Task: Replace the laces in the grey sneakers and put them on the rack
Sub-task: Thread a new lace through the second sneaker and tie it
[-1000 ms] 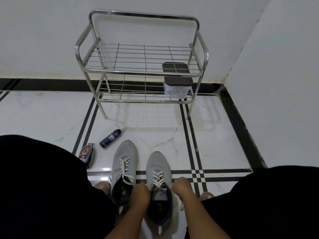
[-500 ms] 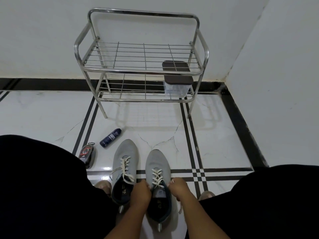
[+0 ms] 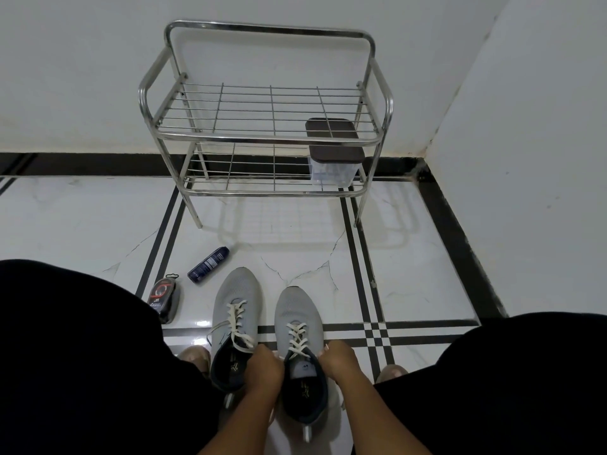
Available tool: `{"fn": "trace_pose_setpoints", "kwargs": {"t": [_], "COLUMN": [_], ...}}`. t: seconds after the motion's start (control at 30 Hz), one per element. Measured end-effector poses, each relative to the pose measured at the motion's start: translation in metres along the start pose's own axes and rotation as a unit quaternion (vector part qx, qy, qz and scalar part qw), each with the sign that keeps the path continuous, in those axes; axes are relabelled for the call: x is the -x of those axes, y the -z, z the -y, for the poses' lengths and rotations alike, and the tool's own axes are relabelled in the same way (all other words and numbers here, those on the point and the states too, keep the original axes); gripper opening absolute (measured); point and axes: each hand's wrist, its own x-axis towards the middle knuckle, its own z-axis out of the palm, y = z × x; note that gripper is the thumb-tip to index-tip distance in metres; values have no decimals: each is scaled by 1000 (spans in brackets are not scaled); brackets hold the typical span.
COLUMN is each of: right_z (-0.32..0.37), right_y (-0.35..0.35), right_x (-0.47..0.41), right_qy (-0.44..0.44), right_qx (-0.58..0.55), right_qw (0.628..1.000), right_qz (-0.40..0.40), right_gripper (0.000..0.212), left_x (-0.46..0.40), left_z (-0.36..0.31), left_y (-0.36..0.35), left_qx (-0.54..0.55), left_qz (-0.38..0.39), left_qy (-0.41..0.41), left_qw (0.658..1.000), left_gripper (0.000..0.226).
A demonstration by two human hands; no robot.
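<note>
Two grey sneakers with white laces stand side by side on the white floor, toes pointing away from me. The left sneaker (image 3: pixel 236 307) has a loose lace end trailing to its left. On the right sneaker (image 3: pixel 297 315) my left hand (image 3: pixel 262 369) and my right hand (image 3: pixel 338 361) sit on either side of the collar, fingers curled on the ends of its lace (image 3: pixel 297 338). The steel two-shelf rack (image 3: pixel 266 136) stands against the far wall.
A clear box with a dark lid (image 3: pixel 336 165) sits on the rack's lower shelf at the right. A dark blue spray can (image 3: pixel 208 265) and a black shoe brush (image 3: pixel 162 298) lie on the floor left of the sneakers. My black-clad knees flank the view. A wall closes the right side.
Both hands have shifted slightly up the right sneaker and closer to its collar, drawing its lace tighter. The left sneaker has not moved.
</note>
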Motion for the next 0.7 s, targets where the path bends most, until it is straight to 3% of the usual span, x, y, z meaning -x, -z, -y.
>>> {"fn": "trace_pose_setpoints", "kwargs": {"t": [0.07,0.2,0.37,0.7], "right_z": [4,25,63,105], "right_y": [4,19,53,119], "right_x": [3,13,32,97], "right_qy": [-1,32,99,294], "right_qx": [-6,-62,-154,-270], "right_qw": [1000,993,979,911], "right_qz": [-16,-90,-89,-107], "right_gripper": [29,49,39,16], "left_x": [-1,-5,2,65], "left_z": [-3,-19,-55,-111], "left_y": [4,18,49,129], "left_qx": [-35,-94,-173,-206], "left_qz": [26,77,85,-86], "left_qy": [-20,-60,-86,-215], "left_qw": [999,991,977,951], "left_gripper": [37,37,25,29]}}
